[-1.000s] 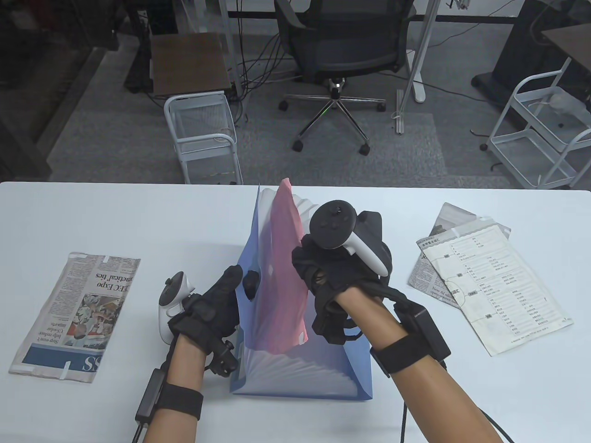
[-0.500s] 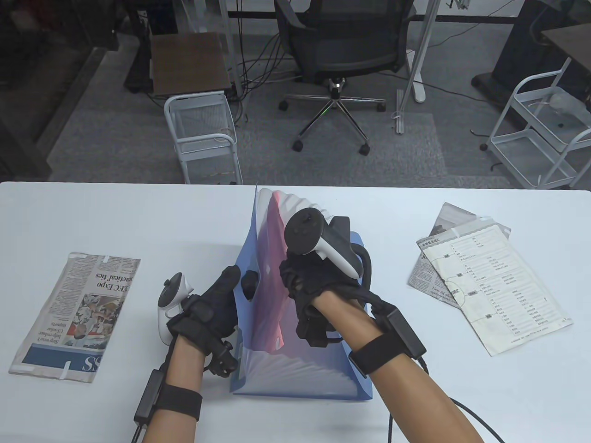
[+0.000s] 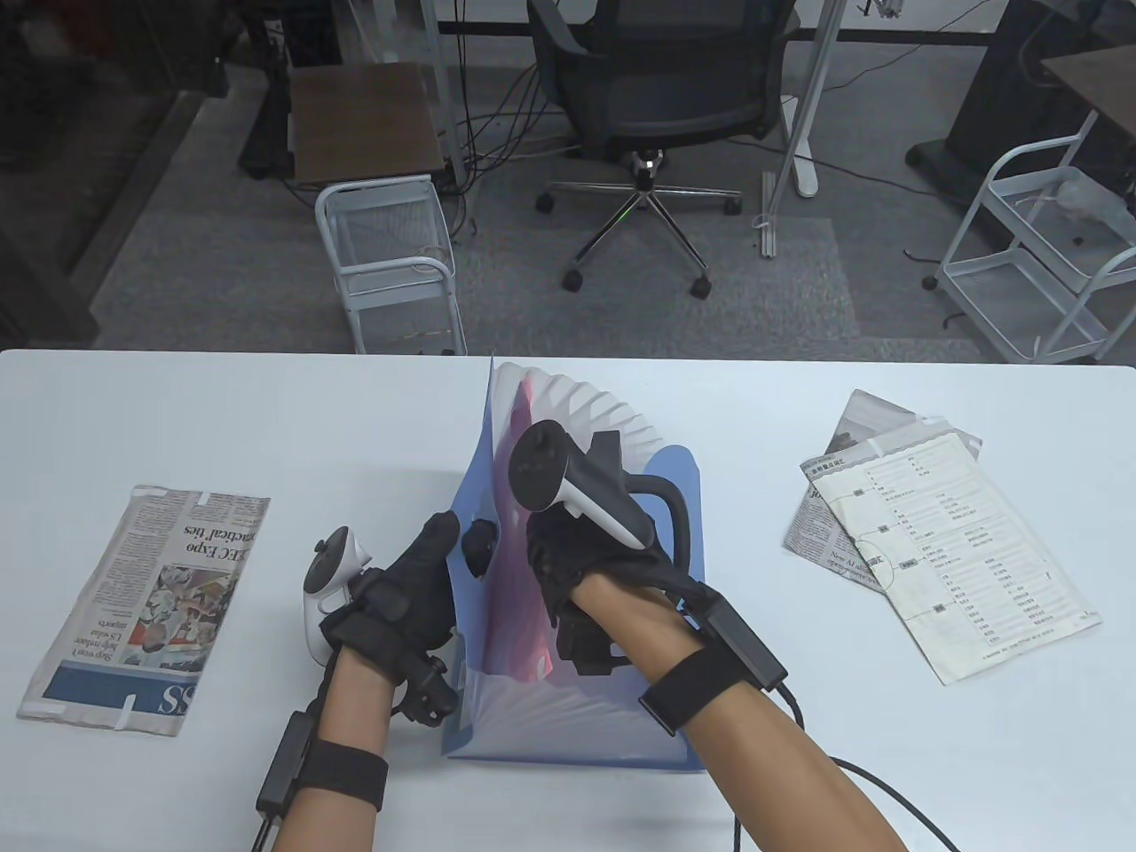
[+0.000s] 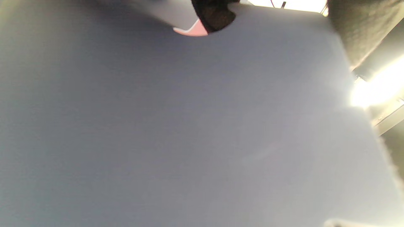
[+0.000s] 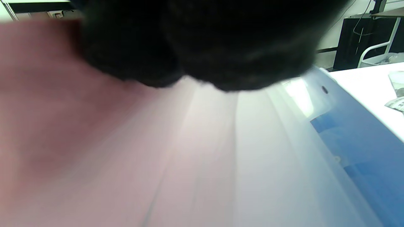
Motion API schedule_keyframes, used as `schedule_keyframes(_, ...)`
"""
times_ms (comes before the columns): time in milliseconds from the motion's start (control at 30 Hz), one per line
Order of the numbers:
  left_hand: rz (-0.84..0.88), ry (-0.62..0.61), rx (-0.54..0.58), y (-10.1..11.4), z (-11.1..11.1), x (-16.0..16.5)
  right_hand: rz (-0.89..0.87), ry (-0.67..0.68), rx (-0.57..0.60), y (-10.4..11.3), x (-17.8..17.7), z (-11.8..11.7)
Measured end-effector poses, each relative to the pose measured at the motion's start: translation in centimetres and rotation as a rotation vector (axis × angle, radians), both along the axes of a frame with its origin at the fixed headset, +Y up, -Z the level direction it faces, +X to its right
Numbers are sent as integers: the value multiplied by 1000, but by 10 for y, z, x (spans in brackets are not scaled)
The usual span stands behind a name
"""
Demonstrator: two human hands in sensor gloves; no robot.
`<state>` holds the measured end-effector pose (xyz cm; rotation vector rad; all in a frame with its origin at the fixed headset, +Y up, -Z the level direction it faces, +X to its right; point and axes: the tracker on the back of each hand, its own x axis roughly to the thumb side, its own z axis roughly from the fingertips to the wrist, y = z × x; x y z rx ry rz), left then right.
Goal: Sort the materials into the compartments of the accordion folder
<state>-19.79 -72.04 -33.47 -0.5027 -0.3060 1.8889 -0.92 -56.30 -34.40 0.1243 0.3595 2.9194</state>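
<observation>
So the pink sheet (image 3: 524, 612) sits way lower in the accordion folder (image 3: 586, 710) than a second ago; we're nearly filed. Our right hand (image 3: 586, 559) grips its top edge, pushing down, while our left hand (image 3: 417, 577) pinches the front flap.

A: what colours have we got? The fanned plastic accordion folder (image 3: 577, 710) is light blue with frosted white pleats, and a pink sheet (image 3: 519, 612) sits in it.

B: yep. Both fabric gloves black, left hand (image 3: 404, 590) and right hand (image 3: 586, 555). White table (image 3: 266, 417), printed newspaper (image 3: 146, 608) on the left with a blue banner.
</observation>
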Motion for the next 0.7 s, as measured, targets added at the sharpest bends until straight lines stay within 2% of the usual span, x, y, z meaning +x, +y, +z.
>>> schedule_keyframes(200, 0, 1, 2, 0, 0, 0, -68, -35, -8, -2, -2, -2)
schedule_keyframes(400, 10, 6, 3, 1, 1, 1, 6, -13, 4, -10, -5, 0)
schedule_keyframes(700, -8, 9, 7, 1, 1, 5, 8, -13, -14, -13, 0, 0)
